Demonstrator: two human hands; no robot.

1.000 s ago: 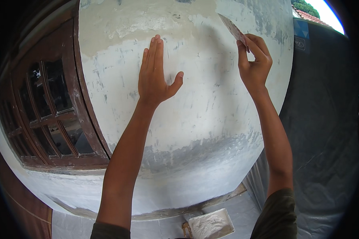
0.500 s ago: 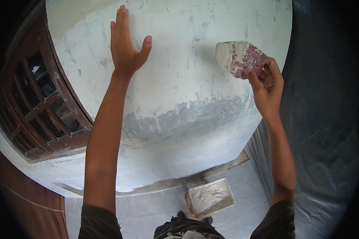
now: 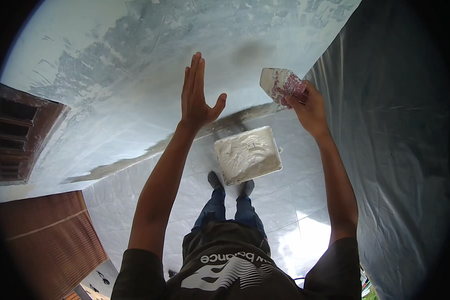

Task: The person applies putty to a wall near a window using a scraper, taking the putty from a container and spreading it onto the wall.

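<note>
A flat maroon putty spreader (image 3: 284, 86), crusted with white filler, is pinched between the thumb and fingers of my right hand (image 3: 310, 106). Its broad coated edge points left, in front of the wall. My left hand (image 3: 197, 100) is raised with the palm toward the wall, fingers straight and thumb apart, holding nothing. I cannot tell whether it touches the wall. Below and between my hands stands a rectangular tub (image 3: 249, 155) filled with creamy white putty, its surface ridged and smeared. The wall (image 3: 150, 70) is whitish, with rough grey patches.
At left a dark brown wooden window frame (image 3: 27, 132) is set in the wall. A reddish-brown slatted blind (image 3: 50, 235) hangs below it. Dark plastic sheeting (image 3: 385, 150) drapes down the right side. My feet stand on the grey tiled floor (image 3: 185, 200) just behind the tub.
My view has tilted down, bringing the tub, floor and my legs more fully into sight. Both hands now appear over the lower wall; the right still holds the spreader, the left stays open.
</note>
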